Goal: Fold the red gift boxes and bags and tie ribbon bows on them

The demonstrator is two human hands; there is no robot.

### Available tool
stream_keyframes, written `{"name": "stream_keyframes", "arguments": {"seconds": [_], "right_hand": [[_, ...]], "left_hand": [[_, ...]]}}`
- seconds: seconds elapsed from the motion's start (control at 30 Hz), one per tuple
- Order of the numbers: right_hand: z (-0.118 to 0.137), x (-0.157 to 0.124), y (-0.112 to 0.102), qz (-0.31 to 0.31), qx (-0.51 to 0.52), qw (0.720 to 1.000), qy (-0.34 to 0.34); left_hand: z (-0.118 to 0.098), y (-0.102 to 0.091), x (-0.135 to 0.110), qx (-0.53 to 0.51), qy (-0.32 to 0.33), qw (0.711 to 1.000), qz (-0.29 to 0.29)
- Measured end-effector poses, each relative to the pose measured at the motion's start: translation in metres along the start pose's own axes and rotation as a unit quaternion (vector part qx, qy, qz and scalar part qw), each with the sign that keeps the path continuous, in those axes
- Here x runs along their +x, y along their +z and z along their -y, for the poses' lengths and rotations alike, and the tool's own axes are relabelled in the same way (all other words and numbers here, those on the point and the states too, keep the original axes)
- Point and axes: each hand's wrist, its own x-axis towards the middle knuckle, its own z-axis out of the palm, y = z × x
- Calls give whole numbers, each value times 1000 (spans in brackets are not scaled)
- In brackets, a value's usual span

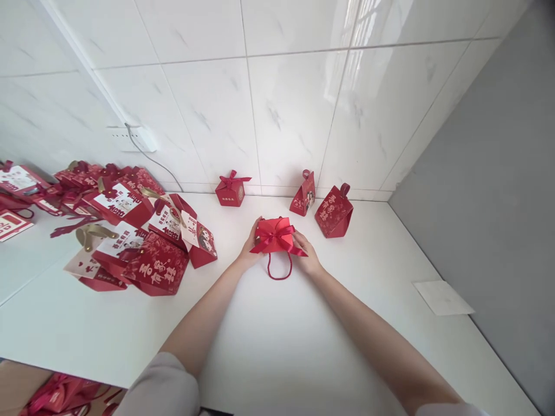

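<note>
Lots of red paper boxes lay in a messy heap (130, 242) at the left end of the white table (303, 346). Some were flat and some were on their sides, with loose ribbons among them. They did not look made up yet, so most of the work seemed left to do. Behind the heap a white plug (132, 138) sat on the tiled wall.

Further along, a small box (229, 190) with a bow on top stood against the wall, and it looked finished.

In the middle of the table was the red box (277, 231) being worked on. The left hand (250, 245) was closed on its left side, fingers pressed on the card. A red bow (277, 238) lay across the top, and a string loop (280, 271) hung down onto the table, toward the person. The right hand (307, 254) was closed on the right side, close to the end of the bow. The bow looked tied, so this box seemed nearly done.

Behind it, near the wall, a tall box (304, 196) and a wide box (333, 211) stood side by side. Both were closed at the top and looked finished. Far to the right a white card (442, 297) lay flat by itself.
</note>
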Motion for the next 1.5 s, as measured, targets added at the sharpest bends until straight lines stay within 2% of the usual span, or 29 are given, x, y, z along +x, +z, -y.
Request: {"name": "stream_keyframes", "arguments": {"seconds": [0.1,0.2,0.27,0.4,0.5,0.63,0.77,0.97,1.33,1.5], "right_hand": [[-6,2,14,-34,25,999,12],[-8,0,15,-39,51,998,11],[-7,1,10,-24,71,997,2],[-5,7,1,49,143,988,14],[-3,9,1,56,134,989,23],[5,7,1,63,107,992,-1],[17,5,-3,78,158,984,26],[25,10,-6,95,208,973,33],[23,10,-6,69,208,975,40],[19,9,-5,74,237,967,52]], "left_hand": [[-3,-3,3,33,6,999,-17],[-2,-6,1,38,2,999,-18],[-3,-7,0,36,-3,999,-19],[-9,-9,1,33,7,999,-15],[-9,-16,5,26,13,999,-13],[-3,-27,10,38,-22,999,-10],[1,-33,14,48,-45,998,22],[6,-32,19,6,-30,998,55],[8,-27,22,-1,-19,999,45],[5,-26,21,8,-18,999,43]]}}
